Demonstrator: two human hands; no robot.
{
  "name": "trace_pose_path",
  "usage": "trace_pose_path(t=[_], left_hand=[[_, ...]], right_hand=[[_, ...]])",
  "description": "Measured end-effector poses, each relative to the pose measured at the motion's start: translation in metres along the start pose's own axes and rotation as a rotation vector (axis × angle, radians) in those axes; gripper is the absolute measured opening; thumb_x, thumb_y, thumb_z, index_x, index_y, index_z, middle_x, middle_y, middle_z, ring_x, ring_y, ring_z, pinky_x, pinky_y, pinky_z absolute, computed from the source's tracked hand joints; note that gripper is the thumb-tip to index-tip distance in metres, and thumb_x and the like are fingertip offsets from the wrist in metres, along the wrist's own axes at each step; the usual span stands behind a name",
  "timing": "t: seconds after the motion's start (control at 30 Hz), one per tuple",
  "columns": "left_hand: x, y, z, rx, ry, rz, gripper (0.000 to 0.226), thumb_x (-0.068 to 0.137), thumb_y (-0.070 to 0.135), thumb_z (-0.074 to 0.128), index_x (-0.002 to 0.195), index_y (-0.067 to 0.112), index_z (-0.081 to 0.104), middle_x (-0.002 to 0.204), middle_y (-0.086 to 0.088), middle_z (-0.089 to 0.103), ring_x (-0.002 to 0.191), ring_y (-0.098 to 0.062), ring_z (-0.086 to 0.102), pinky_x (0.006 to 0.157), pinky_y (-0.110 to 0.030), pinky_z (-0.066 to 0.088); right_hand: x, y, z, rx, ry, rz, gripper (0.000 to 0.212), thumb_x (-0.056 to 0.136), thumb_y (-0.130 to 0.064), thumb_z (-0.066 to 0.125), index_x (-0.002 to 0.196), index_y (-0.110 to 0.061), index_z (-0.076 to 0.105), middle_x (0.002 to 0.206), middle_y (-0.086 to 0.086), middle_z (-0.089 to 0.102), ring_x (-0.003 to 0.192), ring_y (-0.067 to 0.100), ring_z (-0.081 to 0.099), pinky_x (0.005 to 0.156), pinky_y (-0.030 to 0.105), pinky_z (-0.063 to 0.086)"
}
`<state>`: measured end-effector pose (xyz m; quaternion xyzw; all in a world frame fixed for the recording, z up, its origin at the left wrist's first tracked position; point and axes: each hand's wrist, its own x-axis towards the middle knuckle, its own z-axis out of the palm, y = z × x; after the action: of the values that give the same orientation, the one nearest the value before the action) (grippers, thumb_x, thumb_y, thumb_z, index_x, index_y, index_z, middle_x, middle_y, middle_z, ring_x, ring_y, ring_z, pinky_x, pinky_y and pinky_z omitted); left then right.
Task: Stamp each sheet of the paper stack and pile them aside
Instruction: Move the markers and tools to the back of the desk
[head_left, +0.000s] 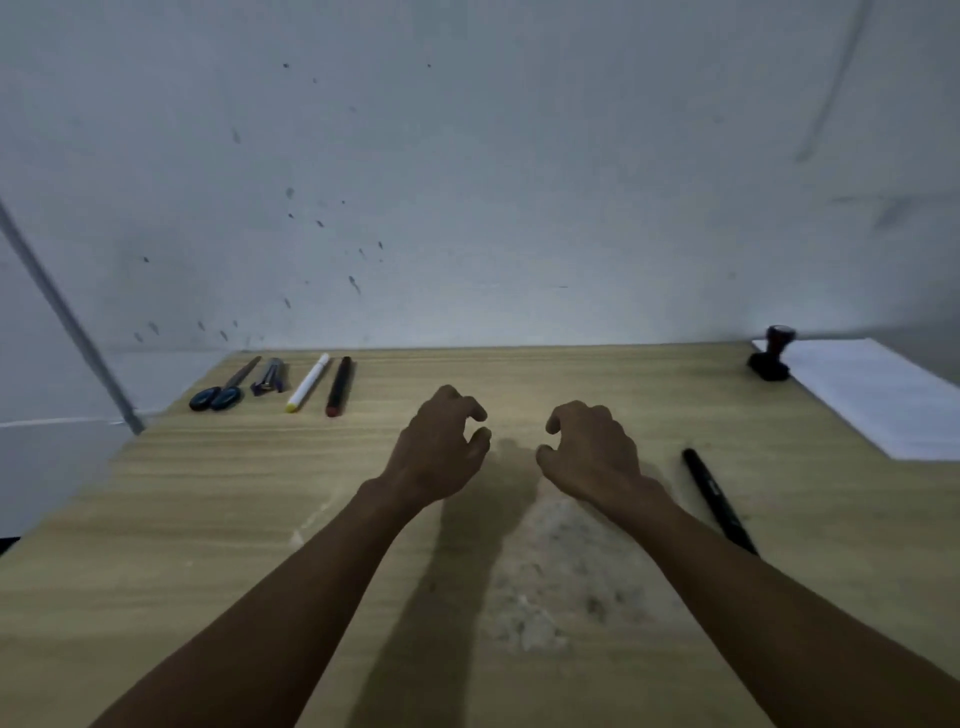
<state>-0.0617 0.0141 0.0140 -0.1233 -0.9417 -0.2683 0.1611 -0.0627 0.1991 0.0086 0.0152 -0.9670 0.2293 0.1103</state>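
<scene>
A white paper stack (878, 397) lies at the far right of the wooden table (208, 519), partly cut off by the frame edge. A black stamp (772, 356) with a round knob stands upright at the stack's left corner. My left hand (441, 447) and my right hand (589, 447) hover side by side over the middle of the table, fingers curled but apart, holding nothing. Both hands are well left of the stamp and the paper.
A black marker (719, 501) lies just right of my right forearm. At the far left lie scissors (223, 387), a dark small tool (269, 376), a white pen (309, 383) and a dark pen (338, 386). A wall rises behind the table.
</scene>
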Motion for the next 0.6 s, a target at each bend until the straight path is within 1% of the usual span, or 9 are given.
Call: trace_pose_path(t=[0.07,0.13,0.2,0.27,0.33,0.4,0.43,0.53,0.6], left_hand=[[-0.004,0.019,0.013,-0.028,-0.025,0.027,0.023,0.088,0.029,0.062,0.108,0.017,0.065,0.109,-0.001,0.055,0.089,-0.02,0.06,0.082,-0.04,0.051],[-0.011,0.038,0.027,-0.056,-0.05,0.054,0.022,0.087,0.028,0.062,0.106,0.017,0.067,0.107,0.0,0.056,0.085,-0.017,0.058,0.08,-0.039,0.051],[-0.016,0.051,0.038,-0.084,-0.076,0.081,0.02,0.087,0.026,0.063,0.103,0.016,0.068,0.105,-0.002,0.058,0.082,-0.014,0.055,0.08,-0.036,0.05],[-0.022,0.064,0.048,-0.104,-0.092,0.103,0.018,0.086,0.024,0.064,0.101,0.015,0.069,0.104,-0.003,0.06,0.081,-0.013,0.055,0.08,-0.034,0.05],[-0.026,0.076,0.053,-0.132,-0.098,0.108,0.017,0.086,0.022,0.065,0.101,0.014,0.069,0.102,-0.004,0.061,0.081,-0.014,0.056,0.08,-0.034,0.049],[-0.028,0.082,0.055,-0.145,-0.107,0.106,0.017,0.087,0.021,0.064,0.1,0.013,0.069,0.101,-0.005,0.062,0.084,-0.016,0.058,0.082,-0.035,0.049],[-0.029,0.084,0.056,-0.154,-0.11,0.104,0.016,0.087,0.02,0.064,0.1,0.012,0.069,0.101,-0.005,0.064,0.085,-0.016,0.058,0.082,-0.035,0.05],[-0.035,0.089,0.054,-0.191,-0.12,0.091,0.016,0.088,0.017,0.063,0.1,0.008,0.071,0.098,-0.006,0.069,0.083,-0.014,0.06,0.08,-0.031,0.051],[-0.037,0.092,0.051,-0.244,-0.131,0.056,0.014,0.089,0.016,0.062,0.095,0.007,0.072,0.091,-0.006,0.071,0.076,-0.012,0.063,0.072,-0.027,0.052]], right_hand=[[-0.013,0.028,-0.014,-0.048,0.009,0.024,0.03,0.082,-0.032,0.061,0.107,-0.016,0.058,0.096,0.0,0.051,0.078,0.02,0.047,0.065,0.031,0.04],[-0.03,0.056,-0.029,-0.088,0.04,0.075,0.028,0.081,-0.028,0.061,0.105,-0.014,0.059,0.099,0.002,0.058,0.081,0.02,0.049,0.066,0.033,0.043],[-0.044,0.079,-0.041,-0.133,0.08,0.163,0.028,0.082,-0.029,0.061,0.106,-0.014,0.058,0.105,0.004,0.059,0.096,0.023,0.05,0.068,0.033,0.042],[-0.056,0.101,-0.051,-0.158,0.078,0.257,0.035,0.082,-0.036,0.062,0.11,-0.016,0.055,0.111,0.005,0.055,0.109,0.027,0.047,0.075,0.036,0.044],[-0.068,0.117,-0.059,-0.157,0.04,0.336,0.04,0.081,-0.044,0.062,0.109,-0.016,0.052,0.109,0.007,0.055,0.106,0.029,0.051,0.078,0.038,0.048],[-0.074,0.125,-0.061,-0.141,0.014,0.383,0.042,0.081,-0.05,0.062,0.103,-0.016,0.052,0.103,0.007,0.057,0.095,0.028,0.057,0.075,0.036,0.048],[-0.077,0.126,-0.061,-0.135,0.015,0.394,0.04,0.081,-0.05,0.062,0.099,-0.016,0.051,0.101,0.007,0.057,0.092,0.029,0.059,0.073,0.034,0.047],[-0.079,0.125,-0.062,-0.113,0.039,0.393,0.029,0.082,-0.041,0.063,0.09,-0.018,0.047,0.099,0.008,0.057,0.089,0.029,0.059,0.068,0.032,0.043],[-0.078,0.122,-0.063,-0.04,0.033,0.409,0.027,0.079,-0.037,0.065,0.088,-0.015,0.052,0.091,0.006,0.061,0.081,0.026,0.062,0.065,0.032,0.048]])
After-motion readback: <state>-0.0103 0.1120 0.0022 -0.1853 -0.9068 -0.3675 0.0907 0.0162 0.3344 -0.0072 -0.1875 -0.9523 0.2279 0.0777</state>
